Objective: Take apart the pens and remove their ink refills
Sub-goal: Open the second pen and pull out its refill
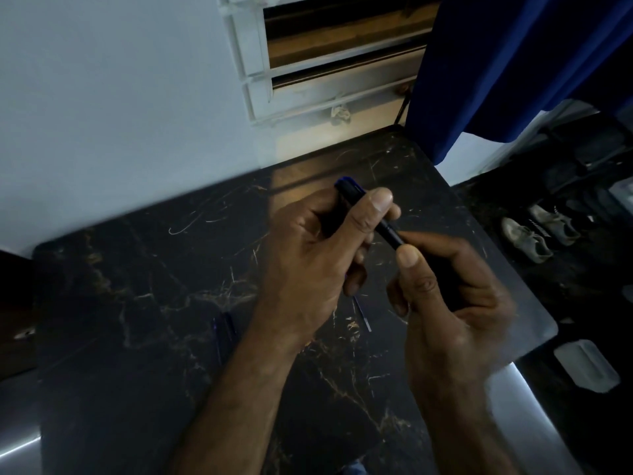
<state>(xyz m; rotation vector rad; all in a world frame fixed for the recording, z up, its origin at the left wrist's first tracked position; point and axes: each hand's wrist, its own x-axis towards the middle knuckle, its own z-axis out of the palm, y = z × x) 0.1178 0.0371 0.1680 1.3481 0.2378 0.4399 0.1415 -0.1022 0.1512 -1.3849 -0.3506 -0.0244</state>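
Observation:
A dark pen point(386, 230) with a blue end is held above the black marble table point(137, 286), slanting from upper left to lower right. My left hand point(318, 255) wraps its upper half, thumb on top. My right hand point(448, 296) pinches its lower end between thumb and fingers. A blue pen part point(224, 332) lies on the table to the left of my left forearm. A thin clear refill point(363, 313) lies on the table between my hands, partly hidden under my left hand.
A white wall and a louvred window point(339, 53) stand behind the table. A blue curtain point(513, 63) hangs at the upper right. Shoes point(534, 234) sit on the floor past the table's right edge, with a white plastic object point(585, 366) nearer.

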